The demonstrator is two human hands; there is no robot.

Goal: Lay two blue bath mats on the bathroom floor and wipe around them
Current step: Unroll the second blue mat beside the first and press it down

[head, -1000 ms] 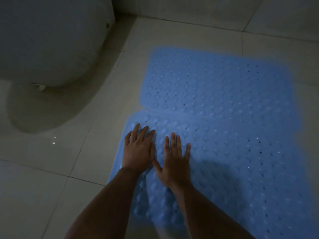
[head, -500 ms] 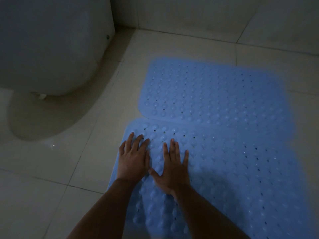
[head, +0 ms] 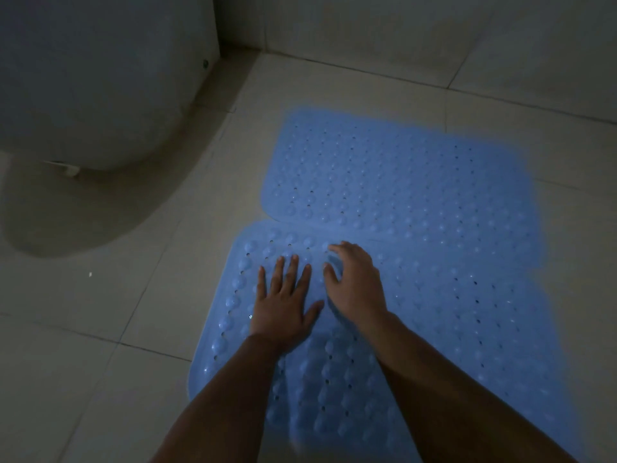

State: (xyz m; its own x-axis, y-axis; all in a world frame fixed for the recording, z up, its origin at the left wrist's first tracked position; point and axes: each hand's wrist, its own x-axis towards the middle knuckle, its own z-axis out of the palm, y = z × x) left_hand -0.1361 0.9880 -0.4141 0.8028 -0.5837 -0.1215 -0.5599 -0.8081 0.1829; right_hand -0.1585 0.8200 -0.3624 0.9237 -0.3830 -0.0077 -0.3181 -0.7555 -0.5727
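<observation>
Dim bathroom seen from above. Two blue bath mats lie flat on the tiled floor [head: 110, 295], edge to edge: the far mat [head: 400, 175] toward the wall [head: 367, 31], the near mat [head: 450, 322] toward the viewer, its far edge meeting or slightly overlapping the far mat's near edge. Both show rows of raised bumps and small holes.

The left hand [head: 283, 305] lies palm down on the near mat close to its left edge, fingers straight and spread, thumb out to the right; its grip is fully open and holds nothing. The right hand [head: 357, 282] sits just beside it, wrist raised, fingers bent downward with the tips touching or nearly touching the mat near its far edge; the grip is loosely curved and holds nothing. Both forearms reach in from the lower edge, bare.

A toilet [head: 93, 85] stands at upper left, well apart from the mats.
</observation>
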